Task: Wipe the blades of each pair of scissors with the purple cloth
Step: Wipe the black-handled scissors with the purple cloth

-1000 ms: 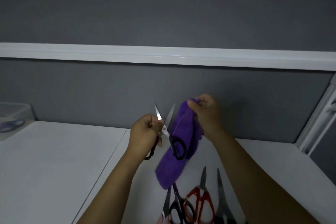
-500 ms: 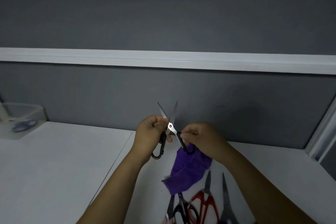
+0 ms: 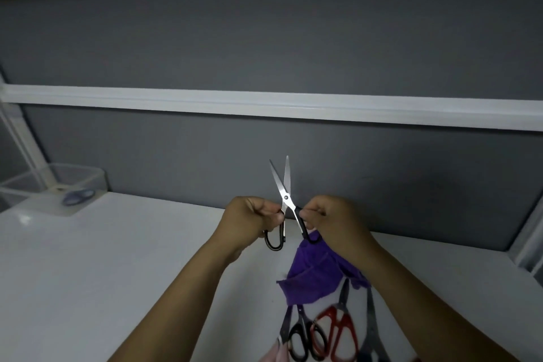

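The scissors (image 3: 284, 197) sat between the left hand (image 3: 246, 222) and right hand (image 3: 338, 223), above the table (image 3: 117, 259). The cloth (image 3: 311, 276) was below the right hand, spare scissors (image 3: 323, 332) before it, and a container (image 3: 73, 179) far left.

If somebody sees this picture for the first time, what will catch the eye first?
First, the raised scissors in the middle, blades pointing up and slightly apart, with the left hand and the right hand each gripping one black handle. Next, the purple cloth hanging under the right hand, above more scissors lying on the white table near the bottom edge.
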